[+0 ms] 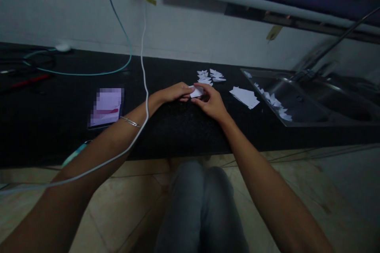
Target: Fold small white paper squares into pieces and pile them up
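Black, smooth and dimly lit, the table [178, 134] ran along a pale wall [190, 41] and carried work in white paper. Near its middle, above the front edge, the left hand [180, 92] and the right hand [211, 101] met at a small paper piece [196, 92]; the left gripped it between thumb and fingers, and the right grasped its other side, thumb and forefinger spread around it. Just beyond lay a cluster of folded pieces [217, 75] with pointed tips, set in two short columns. To the right, a loose stack of flat sheets [245, 97] rested near a steel sink [308, 124] set into the surface; along the sink's near-left margin stood a slanting row of similar folded shapes [274, 101]. At the left, a device with a lit, pixelated screen [107, 106] lay beside the left forearm, which bore a metal bracelet [130, 121]. A blue-green cable [101, 74] looped over the far left, near a slim red object [31, 80] too blurred to identify, while a white cable [143, 59] hung in front of the left forearm. Below, jean-clad legs [188, 205] showed above a floor [124, 201] of light tiles.
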`<control>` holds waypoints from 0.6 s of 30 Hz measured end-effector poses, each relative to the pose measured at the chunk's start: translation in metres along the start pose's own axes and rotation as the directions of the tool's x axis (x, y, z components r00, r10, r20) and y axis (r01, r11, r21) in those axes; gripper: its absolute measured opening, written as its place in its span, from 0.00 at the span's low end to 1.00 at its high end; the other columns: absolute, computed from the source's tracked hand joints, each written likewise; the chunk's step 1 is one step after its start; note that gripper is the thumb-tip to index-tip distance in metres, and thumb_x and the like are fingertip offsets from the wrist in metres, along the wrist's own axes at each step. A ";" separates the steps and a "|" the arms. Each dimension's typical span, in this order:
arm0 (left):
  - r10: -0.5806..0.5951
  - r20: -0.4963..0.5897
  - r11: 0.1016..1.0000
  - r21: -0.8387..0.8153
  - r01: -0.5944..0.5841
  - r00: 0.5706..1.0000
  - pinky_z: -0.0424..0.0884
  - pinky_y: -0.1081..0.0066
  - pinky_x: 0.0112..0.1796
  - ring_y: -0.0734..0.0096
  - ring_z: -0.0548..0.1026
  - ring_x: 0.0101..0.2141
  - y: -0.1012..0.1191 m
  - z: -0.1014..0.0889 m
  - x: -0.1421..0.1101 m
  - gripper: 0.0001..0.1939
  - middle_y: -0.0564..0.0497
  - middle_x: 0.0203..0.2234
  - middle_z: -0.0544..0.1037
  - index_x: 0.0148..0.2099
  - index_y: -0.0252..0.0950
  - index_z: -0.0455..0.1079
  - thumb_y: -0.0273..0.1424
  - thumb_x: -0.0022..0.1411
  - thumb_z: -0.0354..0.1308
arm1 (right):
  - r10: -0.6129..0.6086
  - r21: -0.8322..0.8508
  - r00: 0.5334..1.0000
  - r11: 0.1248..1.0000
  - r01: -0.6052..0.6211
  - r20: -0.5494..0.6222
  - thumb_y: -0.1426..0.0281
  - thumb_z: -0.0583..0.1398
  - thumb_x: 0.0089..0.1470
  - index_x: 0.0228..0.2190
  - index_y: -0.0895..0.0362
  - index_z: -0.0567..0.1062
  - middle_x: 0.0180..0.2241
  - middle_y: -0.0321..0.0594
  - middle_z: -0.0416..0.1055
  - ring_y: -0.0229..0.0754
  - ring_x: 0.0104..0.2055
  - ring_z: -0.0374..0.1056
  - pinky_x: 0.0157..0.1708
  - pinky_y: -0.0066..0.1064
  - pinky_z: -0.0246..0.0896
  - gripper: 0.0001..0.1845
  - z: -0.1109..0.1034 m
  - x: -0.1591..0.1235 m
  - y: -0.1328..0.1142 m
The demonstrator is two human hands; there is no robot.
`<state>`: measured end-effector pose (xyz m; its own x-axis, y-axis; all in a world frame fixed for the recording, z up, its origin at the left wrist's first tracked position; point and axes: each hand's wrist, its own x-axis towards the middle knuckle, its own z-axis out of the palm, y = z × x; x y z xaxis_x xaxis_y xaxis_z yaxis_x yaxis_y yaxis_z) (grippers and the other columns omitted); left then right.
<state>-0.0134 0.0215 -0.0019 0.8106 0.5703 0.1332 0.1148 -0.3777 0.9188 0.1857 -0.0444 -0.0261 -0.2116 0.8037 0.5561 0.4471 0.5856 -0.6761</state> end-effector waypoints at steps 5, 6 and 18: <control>0.013 0.038 0.993 0.115 -0.017 0.999 0.55 0.73 0.23 0.78 0.57 0.18 0.007 0.001 -0.001 0.28 0.55 0.15 0.62 0.21 0.36 0.62 0.46 0.70 0.53 | -0.068 -0.140 0.996 0.988 0.059 -0.058 0.58 0.68 0.55 0.48 0.51 0.76 0.50 0.45 0.75 0.51 0.51 0.71 0.50 0.48 0.71 0.21 0.000 -0.008 -0.013; 0.006 0.041 0.992 0.127 -0.012 0.999 0.55 0.73 0.24 0.78 0.58 0.19 0.009 0.001 -0.002 0.27 0.55 0.15 0.63 0.22 0.36 0.63 0.46 0.70 0.53 | -0.071 -0.147 0.995 0.987 0.061 -0.064 0.58 0.68 0.55 0.47 0.51 0.76 0.49 0.45 0.75 0.50 0.50 0.71 0.49 0.47 0.71 0.19 0.000 -0.007 -0.013; 0.033 -0.039 0.978 0.206 -0.024 0.999 0.57 0.72 0.26 0.76 0.58 0.19 0.001 0.000 0.000 0.30 0.54 0.16 0.63 0.24 0.36 0.64 0.47 0.75 0.41 | -0.097 -0.165 0.995 0.982 0.091 -0.027 0.68 0.63 0.56 0.37 0.55 0.75 0.39 0.43 0.75 0.45 0.39 0.72 0.39 0.39 0.69 0.06 0.000 -0.003 -0.012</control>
<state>-0.0136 0.0210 -0.0010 0.7907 0.5858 0.1779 0.2111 -0.5336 0.8190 0.1807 -0.0540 -0.0196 -0.2303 0.7399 0.6320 0.5633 0.6310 -0.5335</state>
